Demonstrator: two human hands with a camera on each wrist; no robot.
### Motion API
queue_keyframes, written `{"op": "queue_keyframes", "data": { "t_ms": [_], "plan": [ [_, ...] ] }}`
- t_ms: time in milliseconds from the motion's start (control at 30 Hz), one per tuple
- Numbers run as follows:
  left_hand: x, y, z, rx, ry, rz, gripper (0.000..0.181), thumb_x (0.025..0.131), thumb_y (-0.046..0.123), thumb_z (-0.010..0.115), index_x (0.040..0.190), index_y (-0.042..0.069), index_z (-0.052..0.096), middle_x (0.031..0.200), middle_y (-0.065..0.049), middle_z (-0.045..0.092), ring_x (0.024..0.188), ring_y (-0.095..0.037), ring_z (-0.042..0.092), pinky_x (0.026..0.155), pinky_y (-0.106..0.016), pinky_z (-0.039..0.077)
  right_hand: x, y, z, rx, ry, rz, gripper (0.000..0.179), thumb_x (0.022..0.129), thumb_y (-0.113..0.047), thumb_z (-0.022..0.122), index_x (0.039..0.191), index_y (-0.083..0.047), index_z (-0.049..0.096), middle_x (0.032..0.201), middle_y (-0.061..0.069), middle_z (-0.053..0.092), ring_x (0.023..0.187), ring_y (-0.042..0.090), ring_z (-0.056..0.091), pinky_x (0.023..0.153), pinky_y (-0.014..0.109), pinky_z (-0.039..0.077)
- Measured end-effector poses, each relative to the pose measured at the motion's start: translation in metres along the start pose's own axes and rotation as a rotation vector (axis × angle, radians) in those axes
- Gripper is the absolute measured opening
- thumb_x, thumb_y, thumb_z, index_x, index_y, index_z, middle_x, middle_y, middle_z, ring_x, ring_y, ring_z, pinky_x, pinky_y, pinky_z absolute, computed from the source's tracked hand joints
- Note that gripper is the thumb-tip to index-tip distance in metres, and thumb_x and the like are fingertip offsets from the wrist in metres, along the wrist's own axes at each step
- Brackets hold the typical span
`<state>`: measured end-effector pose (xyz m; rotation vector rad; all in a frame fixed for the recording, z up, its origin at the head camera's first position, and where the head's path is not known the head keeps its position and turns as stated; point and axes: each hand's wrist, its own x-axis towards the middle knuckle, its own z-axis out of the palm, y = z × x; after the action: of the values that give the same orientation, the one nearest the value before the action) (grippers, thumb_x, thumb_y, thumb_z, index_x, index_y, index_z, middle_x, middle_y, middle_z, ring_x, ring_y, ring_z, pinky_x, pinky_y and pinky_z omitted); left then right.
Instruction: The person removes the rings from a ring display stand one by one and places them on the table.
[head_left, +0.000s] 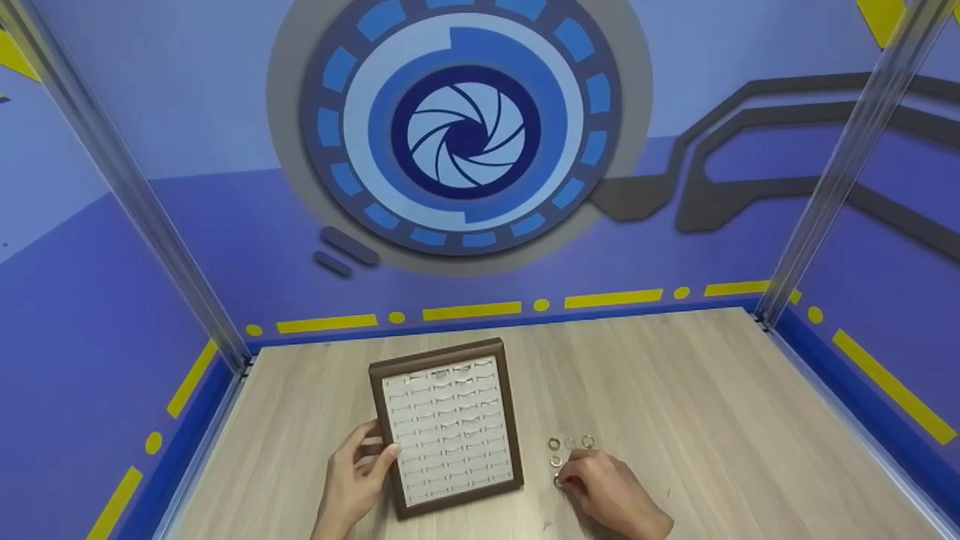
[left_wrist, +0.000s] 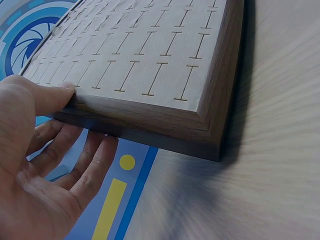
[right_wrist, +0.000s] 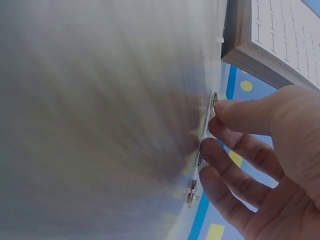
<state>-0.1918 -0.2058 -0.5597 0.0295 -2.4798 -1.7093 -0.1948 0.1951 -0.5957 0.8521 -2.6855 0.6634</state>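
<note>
Just right of the brown ring box point(head_left: 512, 412), whose long side runs near to far, the right hand point(head_left: 611, 487) pinches a ring point(head_left: 557, 481) beside the other rings point(head_left: 556, 461), and the left hand point(head_left: 352, 476) grips the box's left edge.

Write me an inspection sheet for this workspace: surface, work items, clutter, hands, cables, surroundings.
Surface: pale wood-grain tabletop.
Work items: brown-framed tray with rows of slots in a pale insert; a small group of loose rings to its right. How many slots are filled is too small to tell.
Clutter: nothing seen.
Left hand: grips the tray's left edge.
Right hand: pinches a ring from the group; whether it is off the tabletop cannot be told.
Cables: nothing seen.
Surroundings: blue and purple panels with a large round emblem and yellow marks; metal posts at the rear corners.
</note>
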Motion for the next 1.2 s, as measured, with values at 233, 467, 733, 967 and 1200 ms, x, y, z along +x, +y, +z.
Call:
{"op": "queue_keyframes", "data": {
  "t_ms": [233, 467, 733, 967, 1200],
  "plan": [
    [-0.0004, 0.0003, -0.0007, 0.005, -0.008, 0.004, 0.052, 0.100, 0.024, 0.078, 0.145, 0.006, 0.059, 0.131, -0.014, 0.066, 0.110, -0.024, 0.070, 0.092, -0.029, 0.065, 0.0011, -0.0005, 0.0007, 0.011, -0.021, 0.026, 0.012, 0.086, -0.004, 0.086, 0.087, -0.016, 0.084, 0.087, -0.007, 0.074, 0.080, 0.006, 0.070, 0.067, 0.028, 0.062],
    [0.0008, -0.0013, -0.0006, 0.005, 0.004, -0.006, 0.051, 0.099, 0.022, 0.080, 0.144, 0.008, 0.060, 0.130, -0.013, 0.067, 0.109, -0.025, 0.071, 0.091, -0.029, 0.065, 0.0015, -0.0002, 0.0009, 0.020, -0.034, 0.038, 0.013, 0.087, -0.002, 0.084, 0.089, -0.016, 0.085, 0.090, -0.007, 0.075, 0.083, 0.008, 0.072, 0.068, 0.028, 0.063],
    [0.0002, -0.0024, -0.0004, 0.000, 0.020, 0.056, 0.054, 0.099, 0.023, 0.080, 0.144, 0.003, 0.059, 0.128, -0.015, 0.067, 0.107, -0.023, 0.072, 0.087, -0.028, 0.065, 0.0021, -0.0003, 0.0000, 0.055, -0.044, 0.047, 0.015, 0.086, 0.001, 0.084, 0.088, -0.014, 0.086, 0.089, -0.006, 0.075, 0.081, 0.005, 0.072, 0.064, 0.025, 0.061],
    [0.0001, -0.0016, -0.0001, -0.011, 0.014, 0.047, 0.052, 0.099, 0.022, 0.080, 0.144, 0.005, 0.061, 0.127, -0.014, 0.067, 0.106, -0.024, 0.072, 0.087, -0.027, 0.065, 0.0022, -0.0011, 0.0005, 0.049, -0.047, 0.053, 0.016, 0.086, 0.000, 0.084, 0.088, -0.016, 0.086, 0.090, -0.006, 0.076, 0.082, 0.005, 0.072, 0.065, 0.026, 0.062],
    [-0.0014, -0.0013, 0.0001, -0.003, 0.019, 0.054, 0.052, 0.099, 0.024, 0.080, 0.143, 0.004, 0.061, 0.128, -0.016, 0.067, 0.106, -0.025, 0.072, 0.088, -0.028, 0.065, 0.0016, 0.0004, -0.0008, 0.038, -0.033, 0.032, 0.016, 0.086, -0.002, 0.085, 0.089, -0.017, 0.085, 0.089, -0.008, 0.075, 0.082, 0.005, 0.071, 0.066, 0.026, 0.062]
  ]
}}
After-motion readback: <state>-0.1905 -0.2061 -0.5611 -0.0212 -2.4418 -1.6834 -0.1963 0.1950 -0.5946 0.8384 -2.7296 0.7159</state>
